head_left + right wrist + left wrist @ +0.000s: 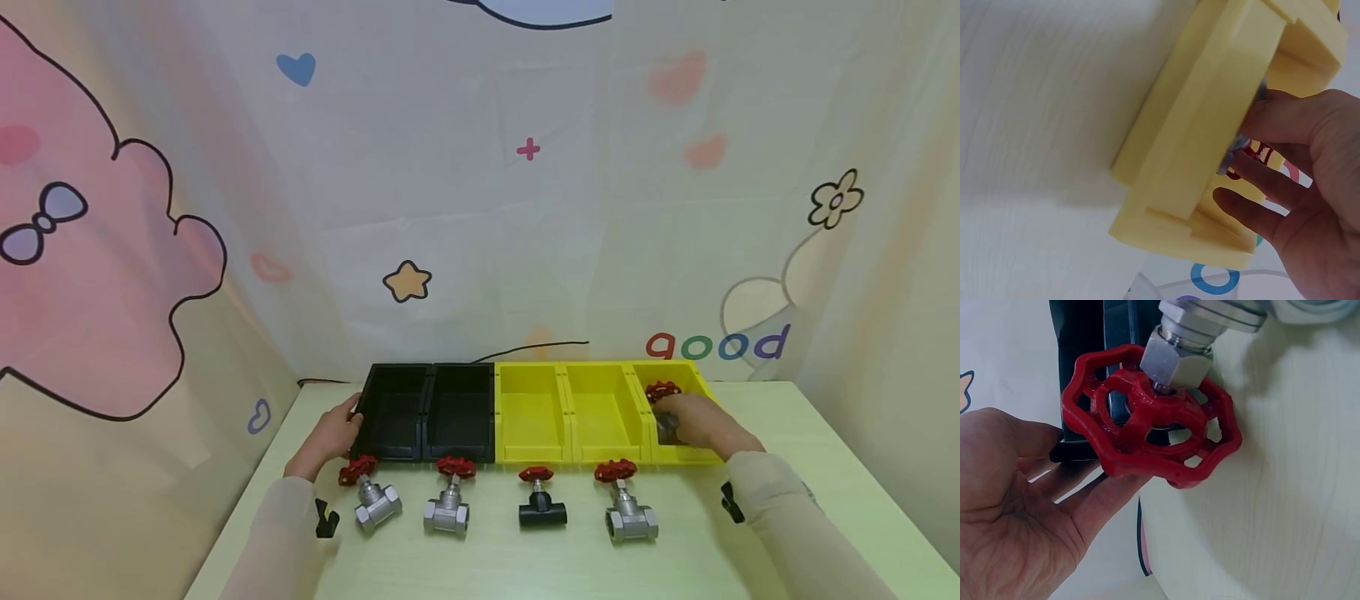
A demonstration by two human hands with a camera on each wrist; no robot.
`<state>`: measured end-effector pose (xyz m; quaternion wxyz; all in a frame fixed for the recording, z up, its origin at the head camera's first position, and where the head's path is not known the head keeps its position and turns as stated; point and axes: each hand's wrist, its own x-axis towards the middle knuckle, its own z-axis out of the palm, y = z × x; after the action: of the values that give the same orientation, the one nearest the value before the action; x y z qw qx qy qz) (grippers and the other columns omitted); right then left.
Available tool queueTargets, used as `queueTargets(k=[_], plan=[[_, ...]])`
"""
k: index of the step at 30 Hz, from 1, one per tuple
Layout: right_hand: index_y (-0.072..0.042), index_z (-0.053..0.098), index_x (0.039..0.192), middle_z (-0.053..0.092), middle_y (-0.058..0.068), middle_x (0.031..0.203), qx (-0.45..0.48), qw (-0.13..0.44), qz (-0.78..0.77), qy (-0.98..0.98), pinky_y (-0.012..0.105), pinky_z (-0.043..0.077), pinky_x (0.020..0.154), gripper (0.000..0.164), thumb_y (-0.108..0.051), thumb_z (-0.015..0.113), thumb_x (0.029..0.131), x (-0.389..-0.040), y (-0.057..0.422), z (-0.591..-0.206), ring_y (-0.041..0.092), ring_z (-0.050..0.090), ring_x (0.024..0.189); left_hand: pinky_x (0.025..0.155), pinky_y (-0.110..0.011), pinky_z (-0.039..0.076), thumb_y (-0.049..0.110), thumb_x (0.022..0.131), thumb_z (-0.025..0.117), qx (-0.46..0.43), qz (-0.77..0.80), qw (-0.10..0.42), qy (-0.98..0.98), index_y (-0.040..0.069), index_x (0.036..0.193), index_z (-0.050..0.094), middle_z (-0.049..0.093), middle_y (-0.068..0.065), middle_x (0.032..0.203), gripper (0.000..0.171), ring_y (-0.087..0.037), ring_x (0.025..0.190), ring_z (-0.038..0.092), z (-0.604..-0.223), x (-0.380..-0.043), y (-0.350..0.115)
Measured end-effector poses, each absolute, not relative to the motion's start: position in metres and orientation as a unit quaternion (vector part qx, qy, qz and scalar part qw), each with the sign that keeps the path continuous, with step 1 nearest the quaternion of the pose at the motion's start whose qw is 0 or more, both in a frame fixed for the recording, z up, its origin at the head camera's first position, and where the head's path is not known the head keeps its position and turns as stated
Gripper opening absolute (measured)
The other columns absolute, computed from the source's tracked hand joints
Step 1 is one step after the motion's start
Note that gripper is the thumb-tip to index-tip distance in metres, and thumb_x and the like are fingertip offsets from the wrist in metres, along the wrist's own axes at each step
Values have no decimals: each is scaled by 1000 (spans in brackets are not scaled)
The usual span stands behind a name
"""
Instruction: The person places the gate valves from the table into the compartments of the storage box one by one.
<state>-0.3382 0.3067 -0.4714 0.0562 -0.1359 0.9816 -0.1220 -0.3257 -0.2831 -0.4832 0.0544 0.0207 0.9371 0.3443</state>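
Yellow plastic forms the rightmost open bin point(686, 455); in the head view, the right hand point(693, 417) reaches inside it, grasping a grey-bodied valve with a red handwheel point(666, 425); the left hand point(333, 433) pinches the outer edge of the leftmost black plastic bin point(393, 421). Judged an early stage: one valve is inside a bin; four lie outside, on the pale wooden table point(495, 567); nearest the left grip is a tilted silver metal valve with a red wheel point(377, 503); right of it, a second silver metal valve point(448, 512), a black-bodied tee valve point(542, 510) and a third silver metal valve point(632, 520), this last nearest the right grip.

Left wrist view: the tilted valve's red wheel overlaps the left fingers, partly hiding their hold; thumb and fingers straddle the black edge.

Right wrist view: thumb and fingers close on grey metal; the bin's front wall masks most of the valve.
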Motion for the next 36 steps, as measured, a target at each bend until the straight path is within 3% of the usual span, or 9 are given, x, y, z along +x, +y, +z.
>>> queueTargets(k=[5,15,24,36], plan=[[-7,67,125,67,17,124,-131,48,-118,983,62,42,102,38,2,65,88,-335,306,-464,35,61,105,56,-32,55,14,105,38,20,342,57,938,-1,155,19,56,-35,126,56,-20,57,59,-483,-324,-283],[-5,61,132,59,23,133,-145,5,-84,986,62,44,99,48,-4,70,84,-328,308,-456,46,56,118,56,-32,53,14,104,38,21,339,53,939,-1,155,19,55,-36,129,56,-18,62,61,-484,-324,-283],[-7,56,138,54,24,138,-137,-26,-80,987,62,46,97,58,-13,75,83,-315,305,-442,47,54,119,57,-33,55,14,104,37,21,342,58,938,-1,155,19,54,-37,129,56,-20,72,66,-482,-324,-282],[-9,52,141,49,25,142,-122,-37,-83,988,65,44,96,61,-19,75,85,-294,297,-424,51,50,122,56,-33,55,14,104,37,22,341,52,938,-1,155,19,56,-36,127,56,-20,67,64,-483,-324,-283]])
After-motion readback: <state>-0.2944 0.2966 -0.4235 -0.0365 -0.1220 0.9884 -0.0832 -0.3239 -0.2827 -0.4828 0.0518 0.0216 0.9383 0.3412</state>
